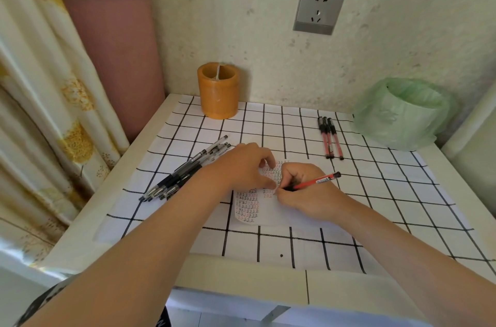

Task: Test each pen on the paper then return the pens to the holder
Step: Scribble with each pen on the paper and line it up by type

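Note:
My right hand (pixel 306 190) grips a red pen (pixel 316 181) with its tip down on the small paper (pixel 248 206), which is covered in rows of red and black marks. My left hand (pixel 241 168) rests on the paper's upper part with the fingers bent, holding it flat. Several black pens (pixel 185 171) lie in a bundle to the left of the paper. Three red pens (pixel 330 137) lie side by side at the back right. The orange cylindrical holder (pixel 218 92) stands at the back of the table, with one thin item inside.
A checked white cloth (pixel 375 192) covers the small table. A bin lined with a green bag (pixel 405 112) stands at the back right corner. A pink roll (pixel 118 45) and a curtain (pixel 35 85) are on the left; a wall socket (pixel 319 7) is above.

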